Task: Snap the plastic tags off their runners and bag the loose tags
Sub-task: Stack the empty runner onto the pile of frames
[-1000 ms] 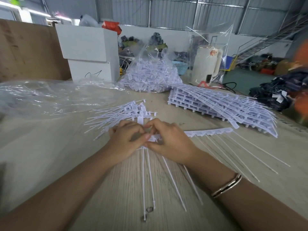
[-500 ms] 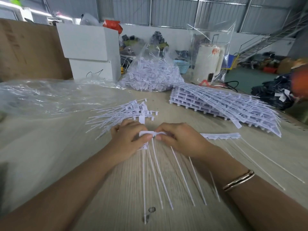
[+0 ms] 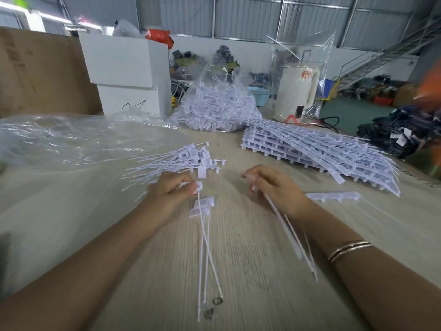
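My left hand [image 3: 170, 189] pinches the heads of a few loose white tags [image 3: 202, 235]; their long tails hang toward me over the wooden table [image 3: 250, 271]. My right hand [image 3: 274, 187] grips other tags [image 3: 286, 230] whose tails trail back along my wrist. A broken-off runner strip [image 3: 334, 195] lies just right of that hand. A pile of loose tags [image 3: 176, 161] sits beyond my left hand. Stacked uncut tag sheets [image 3: 322, 156] lie at the right. A clear bag full of tags [image 3: 217, 111] stands at the back.
Crumpled clear plastic [image 3: 71, 139] covers the table's left side. A white box [image 3: 128, 75] stands at the back left, a white kettle in a clear bag [image 3: 297, 91] at the back right. Dark goods [image 3: 405, 132] lie past the table's right edge.
My hands were together on one strip of tags; now they have pulled apart, each holding separated tags. The runner strip has dropped to the table by my right hand.
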A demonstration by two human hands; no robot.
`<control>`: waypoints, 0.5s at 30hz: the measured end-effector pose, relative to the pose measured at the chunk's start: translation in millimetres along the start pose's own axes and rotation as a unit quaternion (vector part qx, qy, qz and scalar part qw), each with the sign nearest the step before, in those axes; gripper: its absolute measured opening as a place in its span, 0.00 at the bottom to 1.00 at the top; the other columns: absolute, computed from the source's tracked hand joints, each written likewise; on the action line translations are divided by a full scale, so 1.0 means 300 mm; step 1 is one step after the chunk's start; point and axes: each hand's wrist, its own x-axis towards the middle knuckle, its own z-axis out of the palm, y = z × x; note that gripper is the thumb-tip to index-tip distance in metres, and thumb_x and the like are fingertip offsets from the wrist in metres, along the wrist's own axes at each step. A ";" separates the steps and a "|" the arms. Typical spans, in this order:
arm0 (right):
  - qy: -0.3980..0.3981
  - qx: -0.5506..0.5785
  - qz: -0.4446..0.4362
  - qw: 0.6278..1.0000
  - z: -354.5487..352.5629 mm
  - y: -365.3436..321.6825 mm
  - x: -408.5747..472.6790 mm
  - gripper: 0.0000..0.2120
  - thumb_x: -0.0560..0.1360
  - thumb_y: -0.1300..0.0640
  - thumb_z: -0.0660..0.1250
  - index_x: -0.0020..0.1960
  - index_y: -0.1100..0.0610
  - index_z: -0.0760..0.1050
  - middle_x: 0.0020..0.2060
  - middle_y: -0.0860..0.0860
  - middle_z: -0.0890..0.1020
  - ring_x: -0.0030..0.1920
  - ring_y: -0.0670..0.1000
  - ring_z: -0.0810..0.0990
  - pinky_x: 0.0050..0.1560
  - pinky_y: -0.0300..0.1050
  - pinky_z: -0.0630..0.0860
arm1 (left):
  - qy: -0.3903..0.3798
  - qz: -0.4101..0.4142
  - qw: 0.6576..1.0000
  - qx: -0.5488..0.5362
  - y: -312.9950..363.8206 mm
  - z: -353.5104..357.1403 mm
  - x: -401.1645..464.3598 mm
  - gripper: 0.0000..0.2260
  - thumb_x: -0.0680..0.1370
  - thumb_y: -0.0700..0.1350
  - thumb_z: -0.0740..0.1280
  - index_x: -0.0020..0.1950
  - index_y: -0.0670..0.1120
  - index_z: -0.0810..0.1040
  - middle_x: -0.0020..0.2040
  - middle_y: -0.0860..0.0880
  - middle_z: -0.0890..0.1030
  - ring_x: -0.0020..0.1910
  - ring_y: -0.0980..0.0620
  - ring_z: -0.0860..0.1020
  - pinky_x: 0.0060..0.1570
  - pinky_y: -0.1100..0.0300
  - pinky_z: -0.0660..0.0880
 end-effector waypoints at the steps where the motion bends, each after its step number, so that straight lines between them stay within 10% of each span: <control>1: -0.008 -0.059 -0.017 0.998 -0.004 0.013 -0.004 0.05 0.78 0.52 0.62 0.51 0.49 0.76 0.39 0.49 0.81 0.35 0.47 0.78 0.37 0.41 0.74 | -0.001 -0.001 0.998 0.071 -0.003 0.003 0.004 0.06 0.70 0.57 0.64 0.36 0.58 0.76 0.44 0.51 0.77 0.52 0.54 0.71 0.56 0.54 0.63; 5: -0.015 -0.139 -0.076 0.987 0.067 -0.013 -0.004 0.12 0.75 0.47 0.67 0.56 0.49 0.72 0.36 0.44 0.75 0.31 0.41 0.71 0.34 0.38 0.66 | 0.009 0.009 0.955 0.295 0.001 0.044 0.019 0.08 0.76 0.58 0.62 0.48 0.57 0.77 0.54 0.59 0.74 0.61 0.54 0.65 0.52 0.59 0.53; 15: -0.023 -0.193 -0.180 0.964 0.131 -0.114 -0.025 0.21 0.74 0.48 0.69 0.60 0.57 0.68 0.45 0.52 0.80 0.42 0.51 0.79 0.42 0.45 0.72 | -0.033 0.073 0.974 0.212 0.030 0.050 -0.002 0.26 0.67 0.68 0.50 0.42 0.54 0.81 0.49 0.64 0.76 0.58 0.57 0.65 0.62 0.47 0.59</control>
